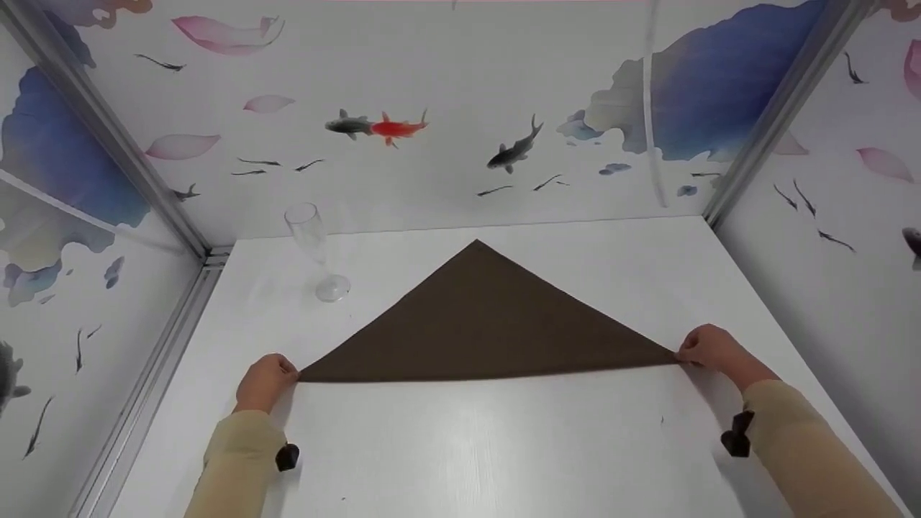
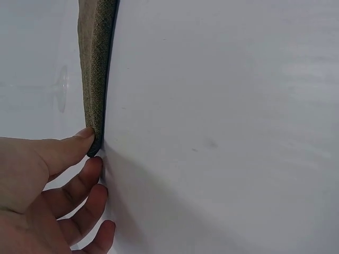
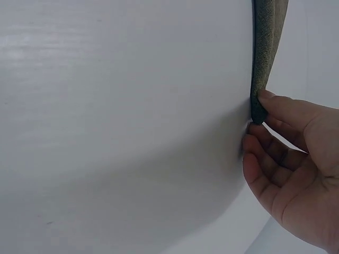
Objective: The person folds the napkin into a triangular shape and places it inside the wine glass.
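A dark brown cloth napkin (image 1: 482, 324), folded into a triangle, lies on the white table with its peak pointing to the back wall. Its long folded edge faces the person. At the left corner, my left hand (image 1: 265, 381) pinches the tip; in the left wrist view the thumb (image 2: 69, 148) lies on the cloth (image 2: 96, 74) and the other fingers curl below. My right hand (image 1: 712, 349) pinches the opposite corner, and the right wrist view shows its thumb (image 3: 280, 106) against the cloth tip (image 3: 259, 100).
A clear stemmed glass (image 1: 309, 230) stands at the back left of the table (image 1: 460, 446), beyond the napkin's left slope. White panels printed with fish and petals (image 1: 460, 86) enclose the table at the back and both sides, joined by metal posts (image 1: 777, 122).
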Demonstrator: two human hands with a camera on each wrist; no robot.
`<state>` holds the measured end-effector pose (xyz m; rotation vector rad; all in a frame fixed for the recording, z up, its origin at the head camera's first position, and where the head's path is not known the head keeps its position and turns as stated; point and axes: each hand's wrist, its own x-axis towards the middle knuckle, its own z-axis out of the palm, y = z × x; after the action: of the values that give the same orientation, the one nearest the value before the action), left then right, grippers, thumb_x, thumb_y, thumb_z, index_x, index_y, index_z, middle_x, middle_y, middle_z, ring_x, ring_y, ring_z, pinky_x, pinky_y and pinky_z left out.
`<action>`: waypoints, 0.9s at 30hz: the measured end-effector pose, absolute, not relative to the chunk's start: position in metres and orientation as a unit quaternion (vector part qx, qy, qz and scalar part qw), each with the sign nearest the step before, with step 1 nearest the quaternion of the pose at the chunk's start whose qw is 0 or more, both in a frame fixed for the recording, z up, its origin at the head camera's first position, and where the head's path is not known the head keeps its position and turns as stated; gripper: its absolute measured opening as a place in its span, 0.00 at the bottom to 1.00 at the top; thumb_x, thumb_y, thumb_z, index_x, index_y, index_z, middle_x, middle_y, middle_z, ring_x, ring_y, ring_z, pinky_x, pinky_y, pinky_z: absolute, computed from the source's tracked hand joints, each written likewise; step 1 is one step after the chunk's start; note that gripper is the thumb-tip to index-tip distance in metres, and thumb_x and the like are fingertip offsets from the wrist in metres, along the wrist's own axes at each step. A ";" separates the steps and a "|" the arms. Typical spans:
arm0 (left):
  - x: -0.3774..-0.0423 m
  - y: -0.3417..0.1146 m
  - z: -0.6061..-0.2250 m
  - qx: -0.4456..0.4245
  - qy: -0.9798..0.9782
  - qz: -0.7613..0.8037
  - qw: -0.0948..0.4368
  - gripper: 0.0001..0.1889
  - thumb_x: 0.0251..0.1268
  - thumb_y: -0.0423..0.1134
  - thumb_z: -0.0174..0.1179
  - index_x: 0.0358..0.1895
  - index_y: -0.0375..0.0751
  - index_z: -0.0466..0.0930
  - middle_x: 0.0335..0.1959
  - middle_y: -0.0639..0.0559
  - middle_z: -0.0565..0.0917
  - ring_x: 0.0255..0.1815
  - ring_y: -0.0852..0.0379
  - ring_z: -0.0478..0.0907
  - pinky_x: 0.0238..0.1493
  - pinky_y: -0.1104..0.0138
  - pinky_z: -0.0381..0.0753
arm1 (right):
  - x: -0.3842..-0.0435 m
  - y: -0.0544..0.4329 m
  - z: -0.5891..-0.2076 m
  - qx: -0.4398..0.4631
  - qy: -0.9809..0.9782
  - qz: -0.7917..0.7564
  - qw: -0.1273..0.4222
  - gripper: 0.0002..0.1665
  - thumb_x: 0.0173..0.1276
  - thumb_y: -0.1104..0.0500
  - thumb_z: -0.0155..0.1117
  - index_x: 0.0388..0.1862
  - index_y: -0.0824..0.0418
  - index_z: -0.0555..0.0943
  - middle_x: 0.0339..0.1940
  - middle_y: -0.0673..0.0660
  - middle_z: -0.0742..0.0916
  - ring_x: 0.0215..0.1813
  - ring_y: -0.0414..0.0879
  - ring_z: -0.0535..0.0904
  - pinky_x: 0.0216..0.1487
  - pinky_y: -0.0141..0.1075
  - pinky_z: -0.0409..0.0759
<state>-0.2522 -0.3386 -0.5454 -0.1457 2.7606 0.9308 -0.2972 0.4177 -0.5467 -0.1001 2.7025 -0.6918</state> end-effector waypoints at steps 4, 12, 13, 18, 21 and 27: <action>-0.256 -0.324 -0.553 -0.106 0.953 0.264 0.104 0.06 0.65 0.31 0.58 0.36 0.28 0.78 0.36 0.36 0.81 0.39 0.39 0.76 0.43 0.48 0.74 | -0.294 0.417 -0.547 -0.040 0.951 -0.247 0.182 0.08 0.63 0.64 0.65 0.29 0.69 0.83 0.22 0.52 0.81 0.27 0.45 0.73 0.29 0.38 0.73; -0.250 -0.325 -0.546 -0.104 0.948 0.279 0.114 0.08 0.64 0.33 0.60 0.40 0.30 0.81 0.40 0.37 0.82 0.43 0.41 0.78 0.45 0.50 0.75 | -0.290 0.416 -0.545 -0.035 0.950 -0.252 0.180 0.08 0.62 0.65 0.64 0.34 0.72 0.82 0.28 0.55 0.82 0.31 0.47 0.76 0.32 0.40 0.75; -0.250 -0.324 -0.546 -0.104 0.949 0.274 0.112 0.07 0.64 0.33 0.60 0.39 0.30 0.81 0.39 0.38 0.82 0.43 0.41 0.78 0.45 0.50 0.75 | -0.290 0.415 -0.546 -0.034 0.950 -0.251 0.181 0.09 0.63 0.65 0.64 0.35 0.73 0.82 0.28 0.56 0.82 0.31 0.47 0.76 0.33 0.40 0.76; -0.249 -0.321 -0.547 -0.096 0.957 0.253 0.103 0.06 0.63 0.32 0.61 0.38 0.31 0.82 0.39 0.38 0.83 0.43 0.40 0.79 0.45 0.49 0.76 | -0.289 0.414 -0.544 -0.037 0.952 -0.245 0.180 0.10 0.63 0.66 0.63 0.36 0.75 0.82 0.28 0.57 0.83 0.31 0.47 0.76 0.32 0.39 0.76; -0.249 -0.320 -0.548 -0.093 0.961 0.240 0.098 0.05 0.63 0.32 0.61 0.37 0.33 0.82 0.39 0.38 0.83 0.42 0.41 0.79 0.43 0.49 0.76 | -0.287 0.413 -0.545 -0.036 0.952 -0.246 0.177 0.09 0.64 0.66 0.63 0.35 0.74 0.81 0.28 0.57 0.82 0.31 0.47 0.75 0.31 0.39 0.75; -0.249 -0.319 -0.550 -0.081 0.969 0.218 0.079 0.05 0.63 0.32 0.60 0.37 0.32 0.81 0.40 0.36 0.83 0.40 0.41 0.79 0.42 0.49 0.77 | -0.285 0.407 -0.546 -0.046 0.960 -0.222 0.166 0.09 0.64 0.65 0.63 0.36 0.73 0.80 0.31 0.60 0.82 0.33 0.51 0.76 0.34 0.43 0.76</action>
<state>-0.2487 -0.3192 -0.5501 -0.2426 2.9015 0.6535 -0.2849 0.4074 -0.5456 -0.1297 2.7338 -0.6311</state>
